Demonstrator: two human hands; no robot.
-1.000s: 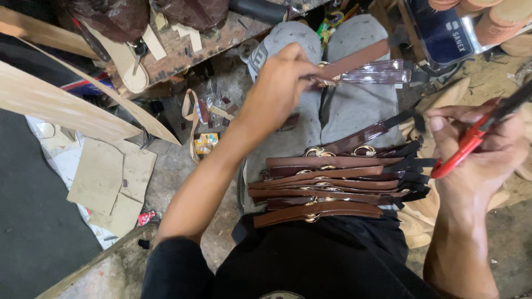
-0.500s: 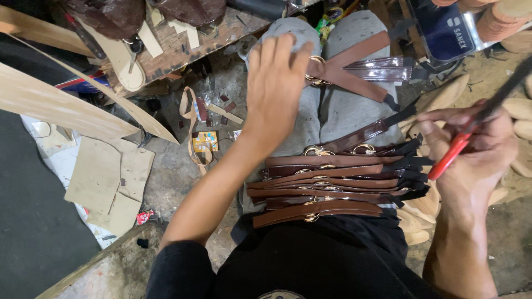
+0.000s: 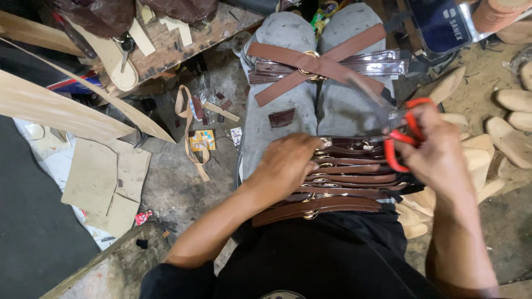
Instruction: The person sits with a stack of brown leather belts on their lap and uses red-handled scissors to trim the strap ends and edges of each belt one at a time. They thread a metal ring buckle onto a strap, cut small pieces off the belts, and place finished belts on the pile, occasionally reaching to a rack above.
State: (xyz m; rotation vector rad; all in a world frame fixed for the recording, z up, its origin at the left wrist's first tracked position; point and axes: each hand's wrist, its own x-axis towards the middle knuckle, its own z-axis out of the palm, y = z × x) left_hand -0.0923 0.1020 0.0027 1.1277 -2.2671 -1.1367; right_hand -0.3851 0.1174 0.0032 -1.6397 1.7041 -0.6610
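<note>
While your left hand (image 3: 288,163) lies flat with its fingers loosely curled on the stack of brown straps (image 3: 343,185) across your thighs, it pinches nothing; the fingertips just press the left ends of the upper straps near their small metal buckles. Your right hand (image 3: 438,152) is clenched around the red handles of the scissors (image 3: 396,124), fingers through the loops, with the blades pointing up and left over your lap. The blades are blurred, so you cannot tell how far apart they stand.

Further down your legs, near the knees, a second bunch of straps (image 3: 318,63) lies crossed in an X, joined at a ring in the middle, with glossy darker strips beneath it. A small dark leather scrap (image 3: 281,118) rests on your left leg between the two piles.

Compared with half a second ago, your left hand has pulled back from the knee bunch, where it was stretched out, and has come down onto the near stack. The crossed straps now lie free on your knees. Your right hand has moved in from the side toward the stack, and the scissors are now over your lap rather than out to the right.

On the floor to your left lie pale cardboard pieces (image 3: 102,182).
</note>
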